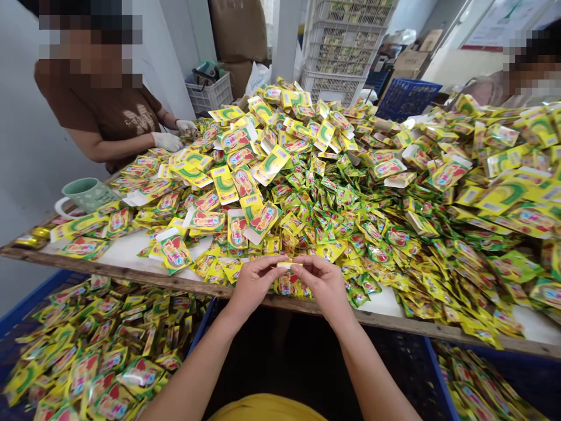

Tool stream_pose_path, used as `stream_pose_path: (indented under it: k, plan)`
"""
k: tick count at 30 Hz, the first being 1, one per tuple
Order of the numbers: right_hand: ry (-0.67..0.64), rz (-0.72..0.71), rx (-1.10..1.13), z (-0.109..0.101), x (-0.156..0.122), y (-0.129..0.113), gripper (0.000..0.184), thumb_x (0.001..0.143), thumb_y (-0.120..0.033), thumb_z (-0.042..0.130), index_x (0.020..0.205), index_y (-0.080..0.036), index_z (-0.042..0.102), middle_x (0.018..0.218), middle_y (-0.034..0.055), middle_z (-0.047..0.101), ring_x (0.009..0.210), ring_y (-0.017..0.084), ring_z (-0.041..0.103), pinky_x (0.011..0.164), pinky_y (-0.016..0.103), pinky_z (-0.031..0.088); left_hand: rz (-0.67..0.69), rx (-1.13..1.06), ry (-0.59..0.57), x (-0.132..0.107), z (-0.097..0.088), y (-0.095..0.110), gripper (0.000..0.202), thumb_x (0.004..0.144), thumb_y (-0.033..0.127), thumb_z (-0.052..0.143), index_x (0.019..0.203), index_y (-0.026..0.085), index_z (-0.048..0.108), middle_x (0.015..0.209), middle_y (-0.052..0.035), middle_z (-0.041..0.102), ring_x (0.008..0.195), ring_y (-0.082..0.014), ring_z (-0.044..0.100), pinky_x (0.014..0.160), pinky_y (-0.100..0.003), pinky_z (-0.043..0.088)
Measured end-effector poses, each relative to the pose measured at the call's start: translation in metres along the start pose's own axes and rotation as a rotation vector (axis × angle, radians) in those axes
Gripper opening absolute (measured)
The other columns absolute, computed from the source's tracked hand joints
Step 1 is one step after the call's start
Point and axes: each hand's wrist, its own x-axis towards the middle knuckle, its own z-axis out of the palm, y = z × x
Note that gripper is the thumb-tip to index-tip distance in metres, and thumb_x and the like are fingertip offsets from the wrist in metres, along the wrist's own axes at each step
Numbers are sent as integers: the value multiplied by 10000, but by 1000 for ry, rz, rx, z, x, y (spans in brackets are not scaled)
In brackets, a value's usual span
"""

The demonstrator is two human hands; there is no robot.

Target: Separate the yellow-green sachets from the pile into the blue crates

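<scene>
Both hands meet at the near edge of the table, around one small yellow box (288, 283) with a printed front. My left hand (258, 282) pinches its top left corner between thumb and fingers. At the top right corner, my right hand (323, 283) grips it the same way. The thumbs lie along the white and yellow upper end of the box. Just beyond my fingers lie small green and yellow sachets (324, 202) in a heap. Flat and part-opened yellow boxes (243, 181) are piled behind and to the left.
Below the table edge (131, 276) stand blue crates (199, 333) with filled packs at left and right. A green mug (87, 193) is at the left end. A gloved co-worker (109, 117) works at left, another person at far right. White crates (337, 52) are stacked behind.
</scene>
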Motion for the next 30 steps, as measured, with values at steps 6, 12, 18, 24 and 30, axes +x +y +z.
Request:
stream_pose_path:
  k: [6,12,18,24,30]
  plan:
    - [56,-255,-135,-1,0,3,71,754,-258,727,774,-192,742,704,28,655,614,143,590,570,269,476,143,55,10,8,5,-3,94,827,249,671,854,184,734,841,-41,725,814,-166,666,761,-271,526]
    - [42,-539,-367,4,-13,11,135,871,-172,601,902,-212,726,916,70,637,878,176,622,761,311,510,374,145,-12,-2,-2,-16,121,803,177,705,910,219,743,974,-60,723,917,-176,667,845,-309,518]
    - [35,-566,-496,-21,-24,17,239,932,-199,486,1057,-232,687,1051,86,625,992,189,598,850,343,498,395,313,-150,-9,-5,-21,268,879,163,600,1120,259,671,949,-52,633,883,-161,611,790,-303,506]
    - [844,-100,-755,-131,28,20,457,690,-466,722,980,-122,642,891,127,630,892,292,571,803,459,459,323,378,-289,-4,2,-20,360,911,211,550,1259,289,599,1060,-69,599,1022,-188,571,923,-349,468]
    - [735,117,-526,-181,37,31,573,459,-468,817,875,-124,626,655,-13,536,571,150,493,528,293,402,101,-30,167,-15,-30,-9,352,847,285,637,1194,287,575,1061,-40,640,892,-175,639,797,-311,537]
